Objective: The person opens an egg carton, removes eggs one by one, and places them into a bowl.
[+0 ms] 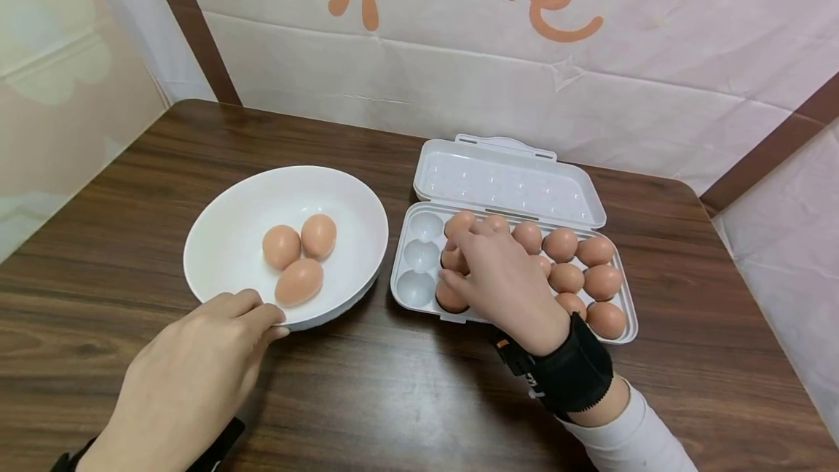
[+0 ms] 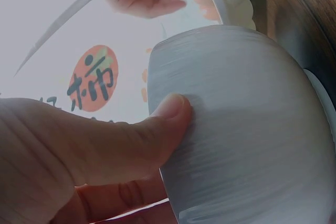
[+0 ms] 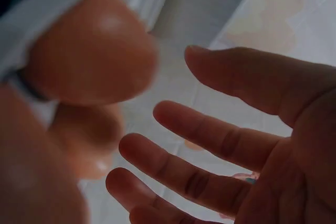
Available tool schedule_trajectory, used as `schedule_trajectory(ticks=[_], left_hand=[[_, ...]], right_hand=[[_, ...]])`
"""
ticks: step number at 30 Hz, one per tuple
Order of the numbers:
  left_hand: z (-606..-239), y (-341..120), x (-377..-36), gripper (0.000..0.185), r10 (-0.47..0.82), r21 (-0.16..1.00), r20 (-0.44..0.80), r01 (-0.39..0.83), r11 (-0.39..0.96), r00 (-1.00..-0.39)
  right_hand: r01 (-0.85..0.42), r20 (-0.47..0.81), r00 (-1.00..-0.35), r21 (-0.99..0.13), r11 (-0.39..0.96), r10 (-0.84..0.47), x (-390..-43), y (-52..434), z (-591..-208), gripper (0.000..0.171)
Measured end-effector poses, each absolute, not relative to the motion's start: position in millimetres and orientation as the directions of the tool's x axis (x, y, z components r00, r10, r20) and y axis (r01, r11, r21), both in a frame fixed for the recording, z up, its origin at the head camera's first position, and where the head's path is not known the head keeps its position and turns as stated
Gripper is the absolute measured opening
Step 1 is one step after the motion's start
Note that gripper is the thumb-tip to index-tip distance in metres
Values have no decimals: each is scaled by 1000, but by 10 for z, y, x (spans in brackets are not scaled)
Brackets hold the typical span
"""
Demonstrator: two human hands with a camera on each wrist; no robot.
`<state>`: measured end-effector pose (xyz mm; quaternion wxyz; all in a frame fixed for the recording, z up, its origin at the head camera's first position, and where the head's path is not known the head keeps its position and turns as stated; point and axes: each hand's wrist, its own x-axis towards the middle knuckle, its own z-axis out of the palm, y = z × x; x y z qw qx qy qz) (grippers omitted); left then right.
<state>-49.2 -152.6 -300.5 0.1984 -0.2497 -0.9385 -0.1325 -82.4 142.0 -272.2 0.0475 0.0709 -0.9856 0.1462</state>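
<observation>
Brown eggs (image 1: 570, 268) under right hand (image 1: 501, 279)

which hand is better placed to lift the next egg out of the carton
Right. The right hand hovers over the egg carton, open fingers by the eggs in its left columns. The left hand grips the white bowl rim, steadying it.

Surface (image 1: 131, 239): dark wood-grain finish, smooth, with a low sheen. Bowl (image 1: 223, 253): white, smooth and glossy, ceramic or plastic not distinguishable; egg tray (image 1: 511, 181): white plastic, semi-matt, moulded. Eggs (image 1: 298, 246): brown shells, smooth, slight shine; backdrop (image 1: 655, 57): creased cloth or sheet, matt; wrist strap (image 1: 577, 374): black matt fabric.
</observation>
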Motion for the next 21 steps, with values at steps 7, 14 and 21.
schedule_trajectory(ticks=[7, 14, 21], left_hand=[[-2998, -1525, -495, 20, 429, 145, 451, 538, 830, -783], [-2982, -1510, -488, 22, 427, 146, 449, 536, 832, -785], [-2983, -1514, -501, 18, 429, 144, 452, 539, 830, -782]], right_hand=[[-277, 194, -953, -237, 931, -234, -762, 1480, -2889, 20], [-324, 267, -921, -115, 939, -286, -722, 1452, -3009, 27], [-385, 253, -898, -57, 921, -360, -704, 1449, -3051, 30]])
